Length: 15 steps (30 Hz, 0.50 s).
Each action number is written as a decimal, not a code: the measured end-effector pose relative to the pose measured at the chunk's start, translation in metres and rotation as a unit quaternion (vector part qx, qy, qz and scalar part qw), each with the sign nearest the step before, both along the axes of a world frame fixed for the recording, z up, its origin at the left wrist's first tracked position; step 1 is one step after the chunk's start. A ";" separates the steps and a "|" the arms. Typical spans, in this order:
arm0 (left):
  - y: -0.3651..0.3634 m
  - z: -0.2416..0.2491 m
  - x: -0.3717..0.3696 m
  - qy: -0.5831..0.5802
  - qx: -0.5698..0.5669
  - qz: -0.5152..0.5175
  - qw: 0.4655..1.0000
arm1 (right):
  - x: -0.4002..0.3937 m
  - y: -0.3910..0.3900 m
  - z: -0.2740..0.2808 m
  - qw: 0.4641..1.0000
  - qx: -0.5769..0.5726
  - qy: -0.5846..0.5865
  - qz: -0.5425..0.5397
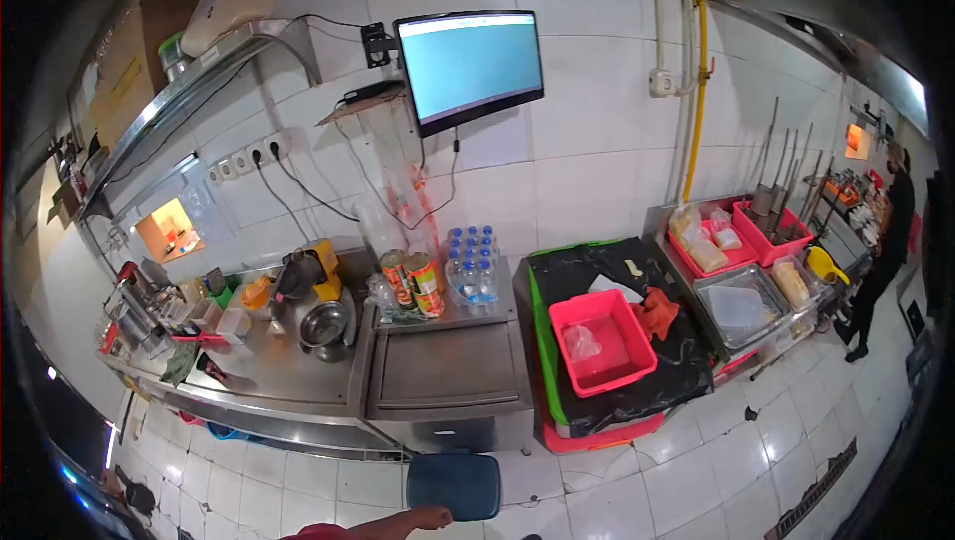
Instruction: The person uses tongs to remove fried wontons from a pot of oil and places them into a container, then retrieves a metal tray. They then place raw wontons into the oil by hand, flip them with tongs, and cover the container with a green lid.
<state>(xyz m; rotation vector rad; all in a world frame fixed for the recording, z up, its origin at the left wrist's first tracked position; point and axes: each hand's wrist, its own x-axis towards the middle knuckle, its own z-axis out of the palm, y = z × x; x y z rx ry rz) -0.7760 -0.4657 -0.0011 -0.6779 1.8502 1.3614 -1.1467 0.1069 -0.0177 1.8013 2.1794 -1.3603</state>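
Observation:
At the bottom edge my left hand point(430, 517) reaches in from a red sleeve point(320, 532). It looks closed, with its fingers curled, and nothing shows in it. The hand lies over the near edge of a dark blue-green stool seat point(453, 485); whether it touches the seat is unclear. My right hand is out of view. Beyond the stool stands a steel counter point(448, 366), with cans point(425, 281) and a pack of blue-capped bottles point(472, 267) at its back.
Left, a steel worktop point(288, 376) holds a metal bowl point(328, 324) and utensils. Right, a pink bin point(602, 341) sits on a black cover point(637, 401). A screen point(471, 68) hangs on the wall. A person in dark clothes point(885, 242) stands far right.

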 end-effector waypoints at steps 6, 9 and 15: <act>-0.038 0.000 -0.009 -0.079 0.053 -0.177 0.980 | 0.088 0.069 0.022 0.990 -0.017 0.011 -0.142; -0.059 0.003 -0.024 -0.063 0.084 -0.218 0.970 | 0.271 0.117 0.024 0.949 -0.021 0.009 -0.314; -0.082 0.008 -0.043 -0.071 0.135 -0.200 0.968 | 0.641 0.045 0.017 0.833 -0.043 0.001 -0.551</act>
